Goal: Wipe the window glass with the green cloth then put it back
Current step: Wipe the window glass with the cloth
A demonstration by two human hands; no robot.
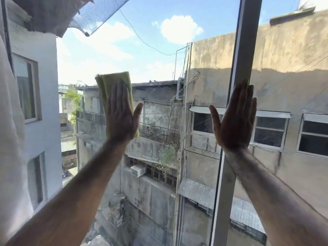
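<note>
The window glass (159, 59) fills the view, with buildings and sky behind it. A folded green cloth (110, 82) lies flat against the pane left of centre. My left hand (122, 118) presses it to the glass with a flat palm, fingers together and pointing up, thumb out to the right. The cloth shows above and beside the fingers. My right hand (234, 119) rests flat and empty on the grey vertical window frame (245, 50), fingers up, thumb spread to the left over the glass.
The grey frame bar runs from top to bottom at the right, with a second pane (292, 77) beyond it. A pale curtain (10, 130) hangs along the left edge. Outside are concrete buildings and a cable.
</note>
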